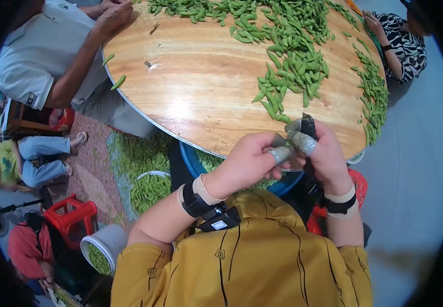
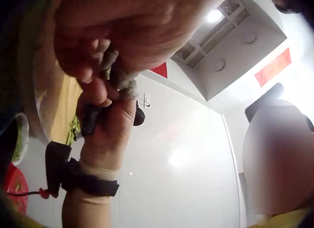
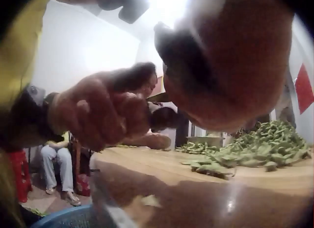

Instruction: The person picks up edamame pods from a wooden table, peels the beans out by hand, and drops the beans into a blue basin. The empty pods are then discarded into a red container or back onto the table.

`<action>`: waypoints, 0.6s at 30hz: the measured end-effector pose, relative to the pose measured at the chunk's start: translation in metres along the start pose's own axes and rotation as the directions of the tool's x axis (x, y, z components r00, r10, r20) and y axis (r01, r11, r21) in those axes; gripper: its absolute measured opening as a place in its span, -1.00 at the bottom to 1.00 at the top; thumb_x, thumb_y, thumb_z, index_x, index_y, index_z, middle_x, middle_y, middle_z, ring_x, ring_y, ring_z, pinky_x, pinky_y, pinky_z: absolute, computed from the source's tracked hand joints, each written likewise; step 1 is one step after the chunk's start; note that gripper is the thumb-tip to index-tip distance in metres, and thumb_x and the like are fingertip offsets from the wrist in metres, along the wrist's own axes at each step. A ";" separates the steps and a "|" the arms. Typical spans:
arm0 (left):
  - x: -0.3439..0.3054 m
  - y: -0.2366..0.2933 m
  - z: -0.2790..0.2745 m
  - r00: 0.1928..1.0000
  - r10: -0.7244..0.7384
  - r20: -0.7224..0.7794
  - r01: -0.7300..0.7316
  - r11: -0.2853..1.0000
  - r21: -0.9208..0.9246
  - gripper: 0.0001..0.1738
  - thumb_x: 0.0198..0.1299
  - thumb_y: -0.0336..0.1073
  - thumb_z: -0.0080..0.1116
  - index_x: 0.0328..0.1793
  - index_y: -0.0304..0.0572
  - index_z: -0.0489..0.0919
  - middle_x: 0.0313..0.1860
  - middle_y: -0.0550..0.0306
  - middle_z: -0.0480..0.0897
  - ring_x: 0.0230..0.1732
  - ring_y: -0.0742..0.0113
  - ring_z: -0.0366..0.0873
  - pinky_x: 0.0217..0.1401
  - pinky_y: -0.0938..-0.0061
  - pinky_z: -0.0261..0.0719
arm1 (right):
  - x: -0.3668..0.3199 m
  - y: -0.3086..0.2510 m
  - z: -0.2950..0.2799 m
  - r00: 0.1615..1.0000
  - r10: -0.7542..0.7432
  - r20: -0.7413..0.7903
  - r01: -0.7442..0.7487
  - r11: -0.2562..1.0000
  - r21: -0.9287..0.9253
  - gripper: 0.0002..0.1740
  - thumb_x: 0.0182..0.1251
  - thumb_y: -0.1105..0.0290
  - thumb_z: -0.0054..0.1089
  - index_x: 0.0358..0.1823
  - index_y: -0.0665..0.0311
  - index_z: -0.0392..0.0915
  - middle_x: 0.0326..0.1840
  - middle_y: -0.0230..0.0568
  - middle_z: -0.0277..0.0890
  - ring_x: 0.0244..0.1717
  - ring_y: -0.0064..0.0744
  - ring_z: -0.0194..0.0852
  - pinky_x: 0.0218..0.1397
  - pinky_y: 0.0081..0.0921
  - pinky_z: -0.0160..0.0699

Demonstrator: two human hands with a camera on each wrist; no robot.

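Observation:
Close together at the round table's near edge, my left hand [image 1: 249, 157] and right hand [image 1: 330, 153] meet fingertip to fingertip. Between them shows a small bit of green soybean pod [image 1: 289, 147], mostly hidden by the fingers. Both hands pinch it with curled fingers. Grey and dark wraps [image 1: 301, 142] cover several thumb and finger tips. Just beyond the hands, a heap of green soybean pods [image 1: 298, 61] spreads over the wooden tabletop [image 1: 180, 107]. Below the hands a blue basin [image 1: 191, 159] with pale green beans [image 1: 208, 161] sits partly under the table edge.
On the left, a white tub [image 1: 152, 175] of pods stands by a pod pile [image 1: 134, 151] on the floor. Farther back are a tilted white bucket [image 1: 116, 240] and a red stool [image 1: 70, 217]. People sit around the table; more pods [image 1: 372, 97] line its right edge.

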State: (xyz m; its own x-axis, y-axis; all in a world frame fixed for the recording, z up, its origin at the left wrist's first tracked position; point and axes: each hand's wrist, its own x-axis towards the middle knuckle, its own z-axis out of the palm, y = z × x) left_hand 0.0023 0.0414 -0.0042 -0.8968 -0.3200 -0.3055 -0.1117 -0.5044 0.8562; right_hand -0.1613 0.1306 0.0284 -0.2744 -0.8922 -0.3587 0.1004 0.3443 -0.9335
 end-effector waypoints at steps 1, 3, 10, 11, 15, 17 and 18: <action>0.000 -0.004 0.000 0.995 0.075 -0.064 -0.075 0.997 0.007 -0.86 0.32 -0.39 -0.01 -0.09 -0.24 0.53 -0.38 0.27 0.59 -0.45 0.62 0.49 -0.42 0.74 0.41 | -0.003 0.000 0.002 1.000 0.012 -0.005 -0.012 1.000 0.013 -0.75 0.29 0.43 0.15 -0.04 0.34 0.47 -0.46 -0.44 0.43 -0.60 -0.71 0.30 -0.57 -0.72 0.28; -0.001 -0.005 -0.004 0.992 0.093 -0.084 -0.095 0.995 -0.011 -0.87 0.32 -0.40 -0.01 -0.11 -0.24 0.54 -0.39 0.28 0.58 -0.46 0.63 0.46 -0.43 0.74 0.41 | -0.011 -0.001 0.004 0.999 0.026 0.019 -0.026 0.999 -0.021 -0.65 0.33 0.45 0.06 0.13 0.34 0.37 -0.47 -0.45 0.39 -0.58 -0.70 0.30 -0.57 -0.72 0.31; -0.005 -0.016 -0.001 0.935 0.293 -0.199 -0.228 0.928 0.296 -0.88 0.27 -0.49 -0.03 -0.14 -0.31 0.53 -0.39 0.30 0.55 -0.45 0.54 0.48 -0.34 0.66 0.46 | -0.028 0.000 0.009 0.996 -0.007 0.093 0.026 0.980 -0.197 -0.53 0.31 0.60 -0.09 0.28 0.29 0.29 -0.41 -0.41 0.44 -0.58 -0.70 0.35 -0.57 -0.71 0.39; -0.005 -0.016 -0.001 0.935 0.292 -0.200 -0.225 0.927 0.300 -0.88 0.27 -0.49 -0.03 -0.14 -0.31 0.53 -0.39 0.30 0.55 -0.45 0.54 0.48 -0.34 0.66 0.46 | -0.028 0.000 0.008 0.995 -0.009 0.095 0.028 0.981 -0.192 -0.53 0.31 0.60 -0.09 0.28 0.29 0.29 -0.41 -0.41 0.44 -0.58 -0.70 0.35 -0.57 -0.71 0.39; -0.011 -0.003 0.006 0.935 0.323 -0.150 -0.171 0.776 0.607 -0.88 0.25 -0.53 -0.04 -0.18 -0.32 0.53 -0.34 0.30 0.57 -0.38 0.55 0.48 -0.29 0.60 0.47 | -0.030 0.003 0.005 0.994 -0.001 0.110 0.021 0.983 -0.180 -0.50 0.31 0.63 -0.10 0.29 0.22 0.31 -0.43 -0.42 0.45 -0.62 -0.70 0.33 -0.61 -0.70 0.37; -0.012 0.001 0.006 0.924 0.367 -0.113 -0.158 0.632 0.759 -0.89 0.24 -0.54 -0.04 -0.19 -0.32 0.53 -0.33 0.30 0.57 -0.37 0.57 0.47 -0.28 0.59 0.47 | -0.030 0.005 0.002 0.993 0.011 0.118 0.007 0.989 -0.151 -0.51 0.31 0.63 -0.09 0.29 0.21 0.32 -0.44 -0.42 0.45 -0.64 -0.71 0.31 -0.62 -0.70 0.35; -0.012 -0.002 0.005 0.887 0.461 -0.024 -0.221 0.471 0.854 -0.89 0.24 -0.52 -0.02 -0.19 -0.31 0.54 -0.34 0.29 0.58 -0.40 0.56 0.46 -0.32 0.58 0.46 | -0.030 0.008 0.000 0.991 0.035 0.131 -0.019 0.992 -0.124 -0.52 0.32 0.61 -0.08 0.27 0.19 0.34 -0.45 -0.43 0.45 -0.66 -0.71 0.28 -0.64 -0.71 0.31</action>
State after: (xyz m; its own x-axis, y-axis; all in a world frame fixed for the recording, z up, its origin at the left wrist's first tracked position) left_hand 0.0110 0.0501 -0.0001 -0.8365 -0.5361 0.1137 -0.2195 0.5178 0.8269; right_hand -0.1527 0.1602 0.0314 -0.1431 -0.9102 -0.3887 -0.0139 0.3945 -0.9188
